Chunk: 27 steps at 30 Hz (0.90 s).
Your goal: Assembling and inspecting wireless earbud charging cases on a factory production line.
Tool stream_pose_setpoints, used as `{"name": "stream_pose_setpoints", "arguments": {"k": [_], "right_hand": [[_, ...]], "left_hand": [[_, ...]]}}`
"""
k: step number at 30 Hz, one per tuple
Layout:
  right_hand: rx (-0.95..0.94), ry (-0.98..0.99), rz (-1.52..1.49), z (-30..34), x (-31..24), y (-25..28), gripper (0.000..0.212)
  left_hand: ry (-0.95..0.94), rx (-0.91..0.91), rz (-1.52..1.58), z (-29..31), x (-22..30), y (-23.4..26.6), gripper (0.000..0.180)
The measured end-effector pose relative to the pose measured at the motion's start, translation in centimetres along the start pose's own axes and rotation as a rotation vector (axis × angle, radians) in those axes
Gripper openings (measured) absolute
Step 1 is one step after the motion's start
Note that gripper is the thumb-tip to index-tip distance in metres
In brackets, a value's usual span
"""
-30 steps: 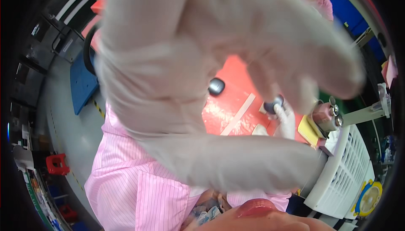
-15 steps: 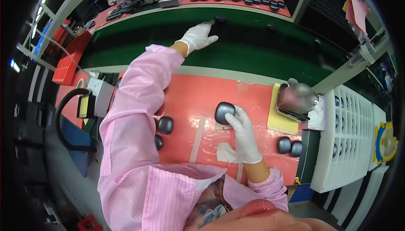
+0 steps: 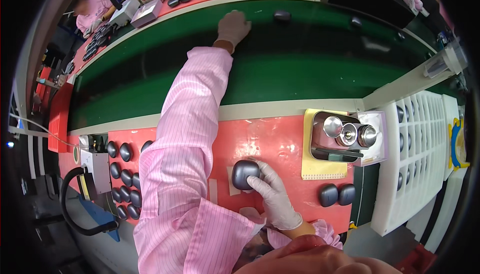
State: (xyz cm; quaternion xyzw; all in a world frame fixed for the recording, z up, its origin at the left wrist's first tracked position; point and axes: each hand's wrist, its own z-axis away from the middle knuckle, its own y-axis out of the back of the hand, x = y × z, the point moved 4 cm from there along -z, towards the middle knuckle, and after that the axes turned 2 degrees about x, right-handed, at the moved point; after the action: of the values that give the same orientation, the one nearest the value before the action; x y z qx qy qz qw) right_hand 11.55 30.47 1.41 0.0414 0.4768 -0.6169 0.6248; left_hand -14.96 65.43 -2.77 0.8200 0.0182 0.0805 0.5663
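My right hand, white-gloved, pinches a glossy dark-grey earbud case above the red mat; its thumb lies across the front. My left arm reaches far forward over the green conveyor belt. At the belt's far side my left hand looks curled, its back toward me, hiding whatever lies under its fingers. Just right of it another dark case rests on the belt. Several more cases stand in loose rows left of my sleeve.
On a yellow notepad, a metal tray holds round metal containers. Two cases sit below it. A white slotted rack stands far right, a grey box with a black hose far left. Another person works across the belt.
My left hand has gone from spread fingers to a curled shape at the belt's far side, over where a case was. The view has shifted; my right hand still holds its case.
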Motion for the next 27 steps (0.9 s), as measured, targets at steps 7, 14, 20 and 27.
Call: {"name": "stream_pose_setpoints", "arguments": {"k": [7, 14, 20, 27], "right_hand": [[-0.006, -0.042, -0.004, -0.7, 0.9, 0.8, 0.04], [-0.048, 0.082, -0.067, 0.2, 0.7, 0.9, 0.036], [-0.131, 0.211, 0.014, 1.7, 1.3, 0.0, 0.043], [-0.163, 0.399, 0.147, 1.7, 2.1, -1.3, 0.042]], "left_hand": [[0.014, -0.127, 0.039, -3.4, 7.6, -0.1, 0.054], [-0.26, -0.372, 0.282, 9.9, 6.2, 8.4, 0.06], [-0.075, -0.414, 0.316, 31.1, -0.4, 17.6, 0.066], [-0.116, -0.136, 0.03, 37.5, 0.3, 21.9, 0.071]]}}
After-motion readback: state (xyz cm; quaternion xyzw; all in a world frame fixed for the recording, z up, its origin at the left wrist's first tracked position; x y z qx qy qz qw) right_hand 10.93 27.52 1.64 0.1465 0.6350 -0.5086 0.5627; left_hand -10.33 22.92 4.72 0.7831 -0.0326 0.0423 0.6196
